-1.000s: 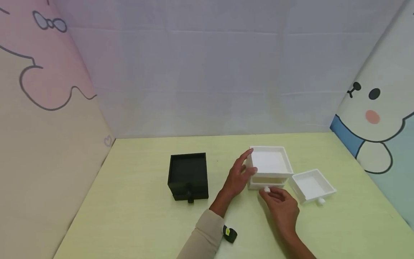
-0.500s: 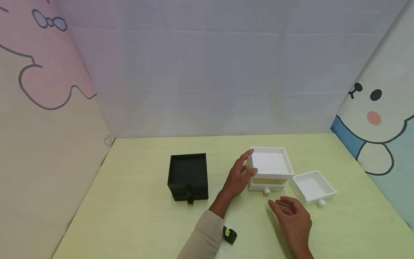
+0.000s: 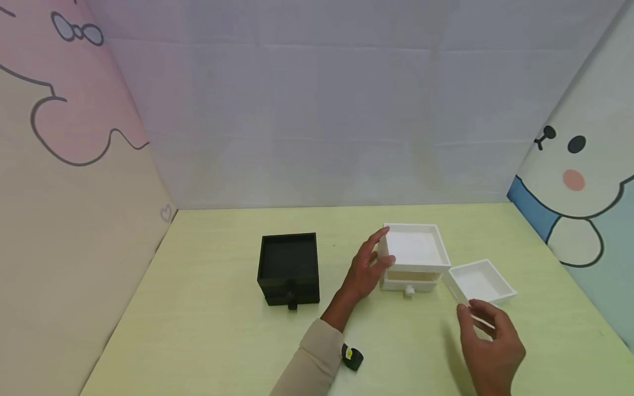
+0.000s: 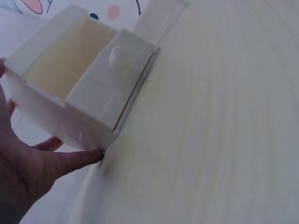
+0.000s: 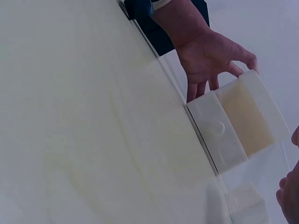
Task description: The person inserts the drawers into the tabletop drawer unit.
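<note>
My left hand point(image 3: 365, 275) steadies a small white drawer box point(image 3: 416, 246), its spread fingers against the box's left side. The upper slot of the box gapes; in the lower slot sits a drawer with a round white knob point(image 4: 121, 58), pushed in. To the right of the box a loose white drawer point(image 3: 480, 281) lies on the table, open side up, its front partly hidden by my right hand point(image 3: 492, 346). That hand hovers before the drawer, fingers loosely bent and holding nothing. Only its fingertips show at the right wrist view's edge.
A black drawer box point(image 3: 289, 269) with dark knobs stands to the left. Near my left sleeve lies a small black item point(image 3: 352, 357) with a yellow-green mark. Pale walls with cartoon drawings bound the light yellow table point(image 3: 208, 330).
My right hand has let go of the lower drawer's knob and moved right, to just before the loose drawer. My left hand stays against the white box.
</note>
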A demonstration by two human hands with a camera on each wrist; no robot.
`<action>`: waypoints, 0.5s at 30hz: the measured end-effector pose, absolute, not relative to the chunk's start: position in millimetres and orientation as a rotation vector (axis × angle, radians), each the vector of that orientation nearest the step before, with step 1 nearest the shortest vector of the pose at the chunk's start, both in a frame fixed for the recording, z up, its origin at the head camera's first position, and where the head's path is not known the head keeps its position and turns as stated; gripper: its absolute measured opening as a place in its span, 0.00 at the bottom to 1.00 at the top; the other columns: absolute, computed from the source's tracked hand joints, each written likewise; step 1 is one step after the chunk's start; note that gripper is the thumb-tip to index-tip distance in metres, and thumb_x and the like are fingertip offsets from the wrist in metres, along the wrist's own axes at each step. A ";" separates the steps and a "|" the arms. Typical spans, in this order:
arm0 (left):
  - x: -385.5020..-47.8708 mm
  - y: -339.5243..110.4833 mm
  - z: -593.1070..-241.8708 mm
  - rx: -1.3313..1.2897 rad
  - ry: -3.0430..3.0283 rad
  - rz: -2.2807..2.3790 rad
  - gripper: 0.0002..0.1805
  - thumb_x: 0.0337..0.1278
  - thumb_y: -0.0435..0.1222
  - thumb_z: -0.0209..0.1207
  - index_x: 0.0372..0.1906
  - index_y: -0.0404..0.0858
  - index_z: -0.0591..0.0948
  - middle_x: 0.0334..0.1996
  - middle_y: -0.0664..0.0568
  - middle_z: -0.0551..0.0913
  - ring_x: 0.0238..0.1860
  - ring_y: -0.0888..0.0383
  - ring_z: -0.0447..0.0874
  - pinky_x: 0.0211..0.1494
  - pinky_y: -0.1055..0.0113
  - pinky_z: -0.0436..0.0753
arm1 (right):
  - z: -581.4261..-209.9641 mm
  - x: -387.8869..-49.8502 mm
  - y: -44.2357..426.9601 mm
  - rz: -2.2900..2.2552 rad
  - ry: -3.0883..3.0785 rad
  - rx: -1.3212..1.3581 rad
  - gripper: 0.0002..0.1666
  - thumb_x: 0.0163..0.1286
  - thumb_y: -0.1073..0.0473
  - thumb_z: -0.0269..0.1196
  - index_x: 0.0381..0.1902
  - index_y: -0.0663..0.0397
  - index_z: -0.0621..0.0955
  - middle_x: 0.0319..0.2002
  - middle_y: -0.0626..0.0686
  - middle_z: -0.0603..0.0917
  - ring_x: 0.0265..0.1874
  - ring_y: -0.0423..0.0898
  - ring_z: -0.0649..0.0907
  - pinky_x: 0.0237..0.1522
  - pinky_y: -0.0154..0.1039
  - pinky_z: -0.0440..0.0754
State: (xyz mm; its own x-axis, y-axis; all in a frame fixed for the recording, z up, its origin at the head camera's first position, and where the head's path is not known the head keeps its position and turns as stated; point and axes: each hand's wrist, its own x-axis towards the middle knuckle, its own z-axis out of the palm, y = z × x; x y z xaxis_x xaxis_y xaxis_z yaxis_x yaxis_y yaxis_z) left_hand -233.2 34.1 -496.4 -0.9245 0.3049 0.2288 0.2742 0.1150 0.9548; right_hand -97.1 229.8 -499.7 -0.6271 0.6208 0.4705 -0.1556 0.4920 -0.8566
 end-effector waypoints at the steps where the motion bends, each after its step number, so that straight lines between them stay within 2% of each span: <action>1: -233.4 34.0 -496.5 0.606 2.328 1.986 0.34 0.62 0.53 0.53 0.74 0.67 0.62 0.71 0.52 0.65 0.63 0.41 0.73 0.50 0.55 0.81 | -499.4 -97.5 233.6 1.204 -1.916 -0.405 0.14 0.56 0.71 0.73 0.42 0.67 0.86 0.34 0.37 0.85 0.33 0.29 0.84 0.32 0.20 0.78; 8: -234.0 34.2 -497.3 0.620 2.315 1.998 0.34 0.62 0.52 0.52 0.74 0.66 0.62 0.71 0.52 0.65 0.62 0.42 0.74 0.49 0.58 0.81 | -492.4 -96.5 254.8 1.095 -1.911 -0.602 0.19 0.57 0.65 0.74 0.46 0.66 0.85 0.37 0.30 0.78 0.38 0.26 0.80 0.37 0.16 0.75; 15: -234.0 34.0 -496.8 0.621 2.317 1.986 0.34 0.61 0.53 0.52 0.74 0.66 0.62 0.71 0.50 0.64 0.61 0.42 0.74 0.46 0.59 0.82 | -494.6 -93.9 273.8 1.022 -1.935 -0.775 0.24 0.60 0.56 0.72 0.53 0.61 0.83 0.40 0.26 0.69 0.44 0.23 0.73 0.47 0.19 0.71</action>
State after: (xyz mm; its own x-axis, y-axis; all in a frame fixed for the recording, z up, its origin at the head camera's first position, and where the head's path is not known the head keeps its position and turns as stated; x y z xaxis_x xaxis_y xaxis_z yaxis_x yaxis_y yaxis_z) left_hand -234.0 34.0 -496.8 -0.9200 0.3144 0.2341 0.2795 0.1075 0.9541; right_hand -93.9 273.8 -494.6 -0.4947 0.7901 0.3620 0.1463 0.4863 -0.8615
